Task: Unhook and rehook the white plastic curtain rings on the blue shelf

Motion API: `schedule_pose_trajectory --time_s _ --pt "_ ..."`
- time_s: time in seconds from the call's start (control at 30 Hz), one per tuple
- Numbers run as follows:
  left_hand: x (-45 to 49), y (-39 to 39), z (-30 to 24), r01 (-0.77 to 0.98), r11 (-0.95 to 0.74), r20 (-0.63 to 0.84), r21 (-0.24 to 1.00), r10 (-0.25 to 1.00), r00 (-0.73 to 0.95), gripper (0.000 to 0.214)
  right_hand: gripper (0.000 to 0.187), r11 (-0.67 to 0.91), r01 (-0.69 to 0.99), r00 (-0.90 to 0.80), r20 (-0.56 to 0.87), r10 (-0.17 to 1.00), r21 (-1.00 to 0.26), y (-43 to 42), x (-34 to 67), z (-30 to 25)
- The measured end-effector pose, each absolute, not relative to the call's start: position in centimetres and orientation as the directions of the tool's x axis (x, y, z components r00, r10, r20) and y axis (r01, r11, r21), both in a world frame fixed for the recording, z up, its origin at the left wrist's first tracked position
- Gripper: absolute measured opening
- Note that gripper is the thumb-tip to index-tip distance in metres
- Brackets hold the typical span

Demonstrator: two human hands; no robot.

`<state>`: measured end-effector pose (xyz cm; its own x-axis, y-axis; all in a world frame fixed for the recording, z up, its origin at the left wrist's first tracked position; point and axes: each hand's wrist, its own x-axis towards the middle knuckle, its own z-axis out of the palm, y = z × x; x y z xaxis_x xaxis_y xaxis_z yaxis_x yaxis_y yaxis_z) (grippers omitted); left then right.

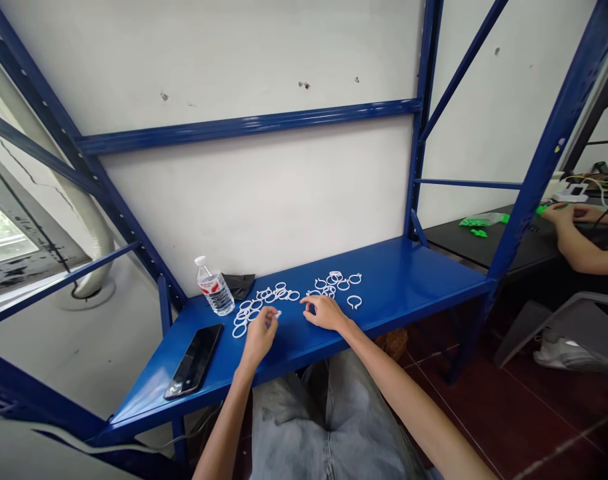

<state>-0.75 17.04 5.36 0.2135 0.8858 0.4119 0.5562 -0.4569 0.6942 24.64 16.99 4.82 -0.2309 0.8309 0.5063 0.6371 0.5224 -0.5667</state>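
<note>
Two loose groups of white plastic rings lie on a blue metal shelf (399, 280); one group (264, 300) is on the left and the other (334, 283) on the right. My left hand (259, 338) is at the front edge of the left group, its fingertips pinched on a small white piece (277, 313). I cannot make out that piece's exact shape. My right hand (325, 313) rests between the groups with its fingers apart and nothing in them, just below the right group.
At the shelf's left end stand a plastic water bottle (215, 287) and a black pouch (240, 285), with a black smartphone (193, 361) lying nearby. Blue uprights frame the shelf. To the right, a co-worker's hands (564, 213) work at a black table with green pieces (477, 223).
</note>
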Motion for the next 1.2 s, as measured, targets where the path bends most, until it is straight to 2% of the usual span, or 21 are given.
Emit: schedule_pose_trajectory --time_s 0.07,0.17,0.3,0.43,0.53,0.63,0.7,0.77,0.8,0.87,0.93,1.0,1.1,1.2 --pt "1.8 16.9 5.3 0.332 -0.505 0.410 0.796 0.855 0.318 0.027 0.036 0.517 0.666 -0.260 0.483 0.836 -0.537 16.6 24.5 5.1" --pt "5.2 16.6 5.1 0.145 -0.451 0.366 0.881 0.842 0.395 0.033 0.022 0.476 0.671 -0.242 0.439 0.865 -0.569 16.5 24.6 5.3" --pt "7.6 16.7 4.7 0.022 -0.392 0.359 0.920 0.863 0.354 0.037 0.033 0.407 0.610 -0.167 0.391 0.905 -0.680 17.2 24.8 5.4" --pt "8.5 17.9 4.8 -0.022 -0.416 0.399 0.909 0.854 0.333 0.032 0.037 0.308 0.534 -0.004 0.362 0.932 -0.787 18.2 25.1 5.0" --pt "8.6 19.6 5.3 0.125 -0.487 0.427 0.865 0.842 0.330 0.027 0.034 0.195 0.465 0.228 0.330 0.916 -0.863 18.8 25.5 4.6" --pt "8.0 21.4 5.7 0.508 -0.490 0.421 0.708 0.871 0.253 0.032 0.040 0.099 0.313 0.481 0.247 0.841 -0.945 19.1 25.9 4.2" --pt "7.5 22.1 5.6 0.746 -0.431 0.391 0.508 0.887 0.247 0.033 0.055 0.115 0.238 0.534 0.229 0.814 -0.965 19.1 26.1 4.1" --pt "7.1 22.3 5.4 0.867 -0.376 0.346 0.326 0.901 0.260 0.030 0.067 0.137 0.221 0.537 0.237 0.809 -0.966 19.0 26.1 4.1" --pt "6.9 22.3 5.3 0.893 -0.358 0.330 0.272 0.907 0.263 0.028 0.068 0.137 0.232 0.532 0.244 0.811 -0.963 18.9 26.1 4.1" --pt "6.6 22.2 5.1 0.905 -0.351 0.325 0.241 0.908 0.265 0.024 0.065 0.138 0.288 0.502 0.272 0.821 -0.948 18.8 26.0 4.2" --pt "6.3 22.1 4.9 0.869 -0.388 0.345 0.306 0.896 0.278 0.023 0.055 0.170 0.382 0.414 0.333 0.847 -0.908 18.7 25.8 4.3" --pt "6.0 22.0 4.8 0.771 -0.441 0.364 0.460 0.885 0.290 0.025 0.046 0.227 0.476 0.286 0.394 0.874 -0.850 18.4 25.5 4.4" --pt "6.0 21.9 4.7 0.499 -0.462 0.355 0.734 0.886 0.299 0.031 0.048 0.321 0.553 0.093 0.440 0.893 -0.769 18.0 25.1 4.7" --pt "6.5 21.4 4.6 0.237 -0.428 0.328 0.872 0.872 0.364 0.042 0.048 0.406 0.591 -0.050 0.470 0.881 -0.697 17.6 24.8 5.0"
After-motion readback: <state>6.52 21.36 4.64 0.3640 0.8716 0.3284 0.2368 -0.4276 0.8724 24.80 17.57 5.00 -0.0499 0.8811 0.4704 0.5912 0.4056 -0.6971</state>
